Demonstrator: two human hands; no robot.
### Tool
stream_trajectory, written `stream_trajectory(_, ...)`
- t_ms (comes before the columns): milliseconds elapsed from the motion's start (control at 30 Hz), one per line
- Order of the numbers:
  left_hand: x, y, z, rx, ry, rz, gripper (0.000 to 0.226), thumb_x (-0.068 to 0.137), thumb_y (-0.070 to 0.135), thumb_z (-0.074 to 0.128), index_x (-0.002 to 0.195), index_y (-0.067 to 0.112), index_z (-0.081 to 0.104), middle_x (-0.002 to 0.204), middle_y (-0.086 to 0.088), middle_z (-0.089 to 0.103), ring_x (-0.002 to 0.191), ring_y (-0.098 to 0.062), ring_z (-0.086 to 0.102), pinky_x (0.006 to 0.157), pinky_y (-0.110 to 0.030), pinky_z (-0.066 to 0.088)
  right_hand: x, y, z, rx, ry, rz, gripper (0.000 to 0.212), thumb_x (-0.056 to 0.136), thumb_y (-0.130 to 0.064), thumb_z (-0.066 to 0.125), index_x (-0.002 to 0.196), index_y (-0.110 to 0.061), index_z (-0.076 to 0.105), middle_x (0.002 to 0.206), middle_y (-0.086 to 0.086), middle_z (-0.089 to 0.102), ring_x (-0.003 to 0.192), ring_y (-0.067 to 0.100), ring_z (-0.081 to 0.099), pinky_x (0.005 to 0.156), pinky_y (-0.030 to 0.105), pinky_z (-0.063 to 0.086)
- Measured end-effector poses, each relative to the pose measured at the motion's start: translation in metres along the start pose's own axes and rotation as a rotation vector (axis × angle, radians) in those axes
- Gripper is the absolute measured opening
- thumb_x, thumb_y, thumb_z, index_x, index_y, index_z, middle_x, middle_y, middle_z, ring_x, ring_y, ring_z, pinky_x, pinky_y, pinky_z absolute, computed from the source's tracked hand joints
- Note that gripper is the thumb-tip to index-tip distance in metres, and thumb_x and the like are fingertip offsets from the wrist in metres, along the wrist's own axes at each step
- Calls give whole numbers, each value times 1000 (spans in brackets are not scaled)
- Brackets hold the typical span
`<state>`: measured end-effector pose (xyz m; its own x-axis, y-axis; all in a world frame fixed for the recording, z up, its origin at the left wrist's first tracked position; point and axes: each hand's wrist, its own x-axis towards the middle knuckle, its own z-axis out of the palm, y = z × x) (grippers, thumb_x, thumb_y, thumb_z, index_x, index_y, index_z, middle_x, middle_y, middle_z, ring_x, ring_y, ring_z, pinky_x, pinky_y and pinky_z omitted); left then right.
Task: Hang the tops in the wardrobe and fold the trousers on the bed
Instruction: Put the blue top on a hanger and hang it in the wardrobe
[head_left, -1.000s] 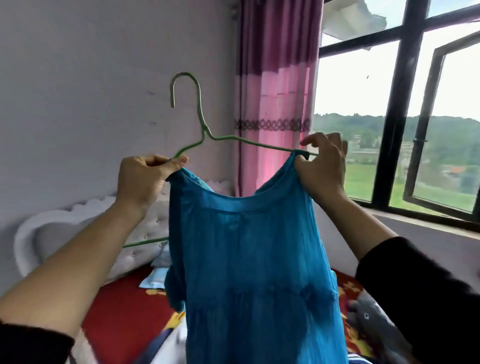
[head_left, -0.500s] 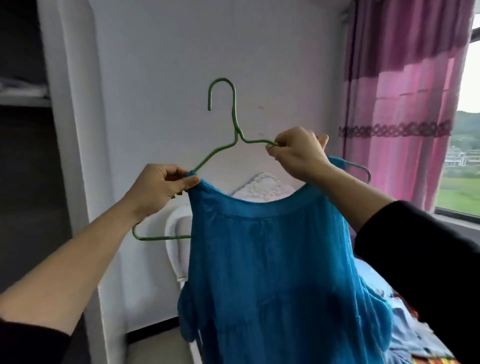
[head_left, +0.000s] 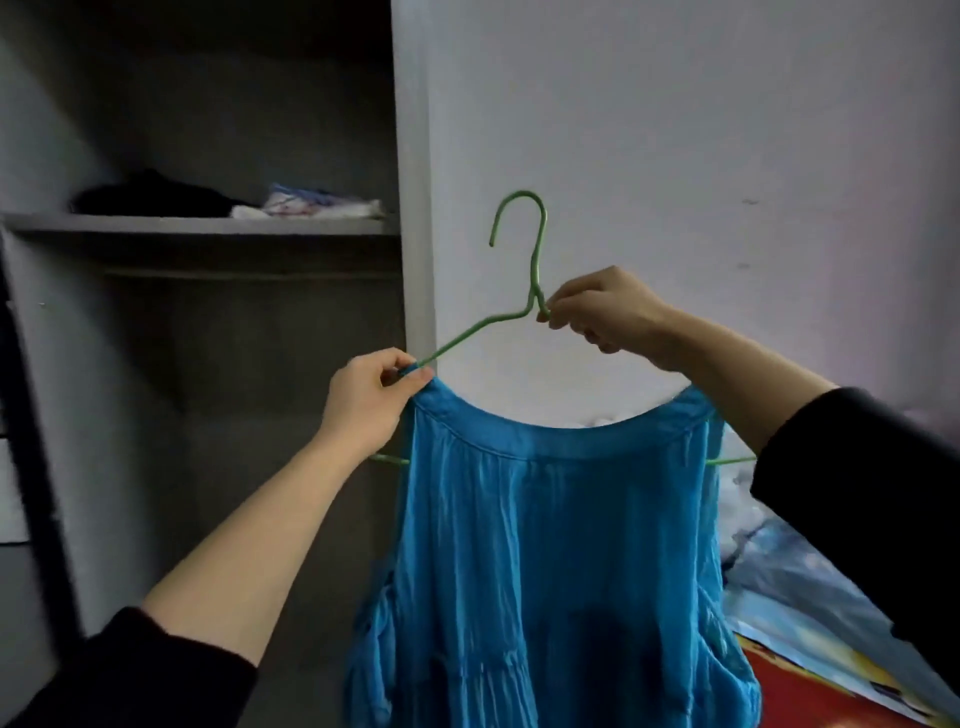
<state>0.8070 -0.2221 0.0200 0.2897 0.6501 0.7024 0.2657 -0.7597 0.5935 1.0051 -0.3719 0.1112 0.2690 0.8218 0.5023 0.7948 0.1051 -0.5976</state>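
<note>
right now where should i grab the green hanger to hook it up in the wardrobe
Pinch the green hanger at its twisted neck just under the hook, coming from the right, as the right hand does. The blue top covers both shoulder ends, leaving the neck bare, and the hook opens left toward the wardrobe.

Crinkled, bright blue top (head_left: 550, 545) hangs full-length on a green wire hanger (head_left: 539, 254) — hook upward, held aloft just right of the open wardrobe (head_left: 208, 226)

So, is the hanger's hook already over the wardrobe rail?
No, the hook of the green hanger stands free in front of the white wall, its neck pinched by the right hand.
</note>
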Motion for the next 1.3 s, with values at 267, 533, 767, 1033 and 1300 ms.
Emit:
stream_trajectory(267,51,-136,-45,264,86,-145,16,87,33,66,97,20,69,92,1,63,86,-16,59,75,-31,48,111,-9,132,-34,-321,-84,33,91,-36,63,88,-4,66,68,6,48,59,16,45,54,28,42)
stream_trajectory(533,129,-257,-91,357,41,-257,13,89,28,64,98,23,71,95,5,70,92,-12,63,81,-29,50,232,-39,258,-158,-552,-216,24,96,-32,55,82,-13,63,61,0,62,52,10,51,56,26,42)
stream_trajectory(767,180,-349,-139,463,90,-331,24,92,27,58,111,18,68,109,-1,70,105,-19,62,85,-26,46,322,-71,372,-166,-490,-265,30,94,-25,57,87,1,69,63,3,67,51,12,55,44,20,44)
stream_trajectory(1033,264,-465,-207,622,100,-251,27,94,30,53,117,21,65,122,-6,62,114,-25,55,90,-30,44,425,-105,501,-95,-288,-269,39,92,-19,59,54,-12,59,47,-6,58,40,1,51,37,9,33)
stream_trajectory(1300,390,-563,-279,676,84,-195,31,93,30,54,122,19,59,131,-10,52,122,-29,47,101,-37,40,541,-155,596,-77,-145,-173,40,91,-24,62,53,-13,60,50,-2,59,50,6,54,46,18,35)
